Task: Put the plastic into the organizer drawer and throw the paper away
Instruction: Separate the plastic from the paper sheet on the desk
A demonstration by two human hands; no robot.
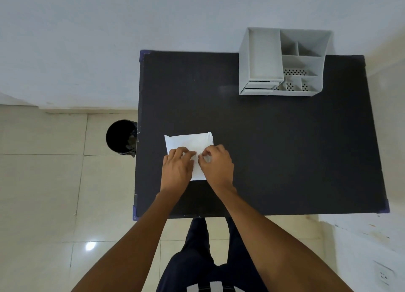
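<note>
A white sheet of paper (189, 140) lies on the black table (274, 149), left of centre. Both hands rest on its near half. My left hand (176, 170) lies flat, fingers pressing the sheet. My right hand (215, 164) pinches something thin and clear at the sheet's middle, likely the plastic (207, 158); I cannot tell its outline. The white organizer (282, 61) stands at the table's far right, its small drawer (260, 85) at the front left bottom, slightly pulled out.
A black round bin (120, 137) stands on the tiled floor against the table's left edge. A wall runs behind the table. My legs are at the table's near edge. A wall socket (384, 274) shows at the lower right.
</note>
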